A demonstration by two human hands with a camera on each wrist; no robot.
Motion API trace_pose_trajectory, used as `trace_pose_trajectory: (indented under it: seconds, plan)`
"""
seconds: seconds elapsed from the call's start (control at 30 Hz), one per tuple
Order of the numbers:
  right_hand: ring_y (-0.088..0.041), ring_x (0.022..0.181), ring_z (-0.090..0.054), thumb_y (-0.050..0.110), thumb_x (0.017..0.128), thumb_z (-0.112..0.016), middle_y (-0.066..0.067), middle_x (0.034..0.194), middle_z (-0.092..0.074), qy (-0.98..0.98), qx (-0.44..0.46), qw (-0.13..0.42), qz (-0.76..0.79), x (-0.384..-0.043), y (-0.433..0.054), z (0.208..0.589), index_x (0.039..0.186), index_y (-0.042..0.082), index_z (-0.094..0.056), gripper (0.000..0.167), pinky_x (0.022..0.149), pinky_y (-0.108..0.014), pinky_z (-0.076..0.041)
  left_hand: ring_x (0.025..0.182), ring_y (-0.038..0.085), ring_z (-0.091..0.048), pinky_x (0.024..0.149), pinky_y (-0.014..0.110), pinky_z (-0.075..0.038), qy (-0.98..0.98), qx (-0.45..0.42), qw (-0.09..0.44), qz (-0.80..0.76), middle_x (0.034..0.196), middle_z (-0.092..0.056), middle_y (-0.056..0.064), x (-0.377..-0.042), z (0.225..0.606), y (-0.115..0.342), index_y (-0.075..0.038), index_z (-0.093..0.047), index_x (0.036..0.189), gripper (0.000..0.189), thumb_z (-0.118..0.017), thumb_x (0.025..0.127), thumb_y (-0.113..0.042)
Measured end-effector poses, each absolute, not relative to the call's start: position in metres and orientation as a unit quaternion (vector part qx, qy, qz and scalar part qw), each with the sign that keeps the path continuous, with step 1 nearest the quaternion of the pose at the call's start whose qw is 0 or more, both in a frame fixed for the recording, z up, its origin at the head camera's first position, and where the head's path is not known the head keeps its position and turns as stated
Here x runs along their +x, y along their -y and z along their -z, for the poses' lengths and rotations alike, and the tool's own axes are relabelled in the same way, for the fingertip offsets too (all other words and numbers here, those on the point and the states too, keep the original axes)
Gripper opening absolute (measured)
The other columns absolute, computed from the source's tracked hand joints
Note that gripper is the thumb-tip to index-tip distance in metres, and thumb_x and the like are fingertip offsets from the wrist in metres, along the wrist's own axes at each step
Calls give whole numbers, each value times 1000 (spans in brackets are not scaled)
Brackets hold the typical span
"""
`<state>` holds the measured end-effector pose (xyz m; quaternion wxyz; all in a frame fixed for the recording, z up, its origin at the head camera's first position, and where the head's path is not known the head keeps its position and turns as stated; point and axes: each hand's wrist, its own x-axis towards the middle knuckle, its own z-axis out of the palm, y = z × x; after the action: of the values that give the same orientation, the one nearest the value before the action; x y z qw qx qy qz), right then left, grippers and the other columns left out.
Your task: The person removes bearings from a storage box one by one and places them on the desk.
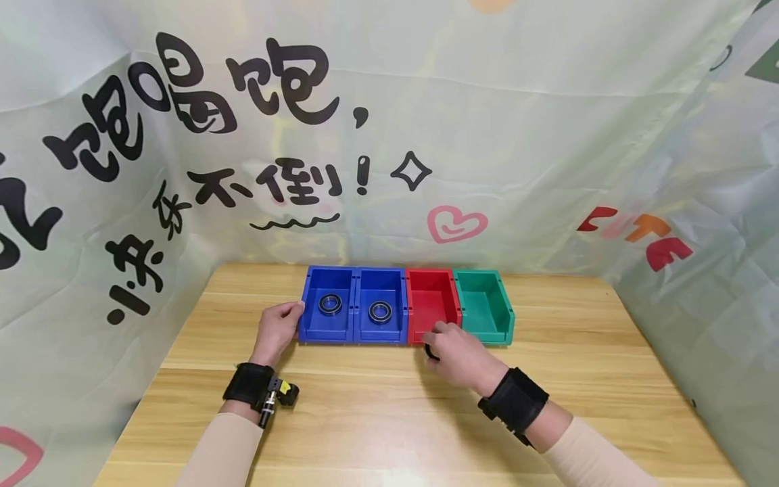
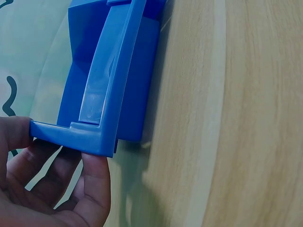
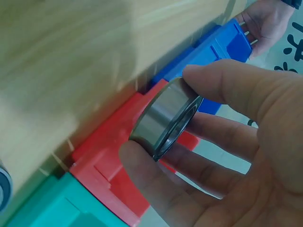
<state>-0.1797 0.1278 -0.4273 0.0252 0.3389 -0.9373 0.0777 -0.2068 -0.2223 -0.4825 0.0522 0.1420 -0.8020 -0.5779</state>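
Observation:
My left hand [image 1: 278, 331] grips the outer side rim of the leftmost blue bin [image 2: 97, 135], thumb on one face of the rim and fingers on the other. Between thumb and fingertips my right hand [image 1: 462, 358] pinches a steel ball bearing [image 3: 163, 118], which is held tilted at the front edge of the red bin [image 1: 429, 291]. In the head view that hand mostly covers the bearing. One black-rimmed bearing [image 1: 330, 304] lies in the leftmost blue bin, another bearing [image 1: 380, 312] in the second blue bin [image 1: 380, 281].
A green bin [image 1: 487, 304] closes the row on the right. All the bins stand side by side near the back of the wooden table [image 1: 365, 419]. Behind hangs a printed cloth [image 1: 517, 135]. At the right wrist view's left edge, a dark-rimmed round item [image 3: 4, 189] is partly cut off.

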Motion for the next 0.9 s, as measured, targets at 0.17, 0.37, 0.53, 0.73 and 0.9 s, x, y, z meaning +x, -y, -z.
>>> trace_pose_trajectory:
  seconds: [0.17, 0.37, 0.53, 0.73, 0.9]
  plan:
    - [-14, 71, -48, 15, 76, -79, 1, 79, -52, 936, 343, 17, -80, -173, -128, 432, 98, 9, -72, 24, 60, -28, -44, 71, 17, -62, 62, 30, -54, 804, 143, 46, 575, 98, -68, 17, -207, 482, 223, -3, -69, 116, 38, -55, 97, -33]
    - [-14, 73, -48, 16, 80, -77, 2, 79, -52, 936, 340, -3, -90, -167, -127, 436, 97, 9, -72, 20, 61, -28, -46, 72, 17, -63, 62, 31, -54, 807, 141, 46, 571, 97, -68, 16, -206, 481, 223, -3, -68, 117, 39, -55, 97, -34]
    - [-14, 74, -50, 18, 81, -76, 1, 81, -54, 937, 338, -10, -85, -165, -127, 442, 97, 11, -72, 18, 63, -27, -47, 73, 18, -64, 62, 31, -55, 803, 141, 44, 578, 99, -68, 18, -206, 482, 222, -3, -68, 118, 39, -55, 97, -34]
    - [-15, 74, -49, 19, 80, -76, 1, 81, -53, 938, 337, -21, -82, -162, -129, 448, 98, 11, -72, 20, 64, -29, -46, 76, 20, -66, 64, 31, -56, 792, 144, 34, 593, 102, -67, 20, -205, 482, 222, -2, -66, 119, 42, -55, 97, -35]
    - [-14, 72, -46, 18, 81, -76, 1, 80, -51, 937, 339, -24, -80, -161, -129, 450, 97, 11, -71, 18, 63, -28, -44, 81, 25, -67, 65, 30, -56, 789, 143, 32, 597, 104, -67, 21, -205, 481, 222, -2, -66, 120, 42, -55, 97, -36]
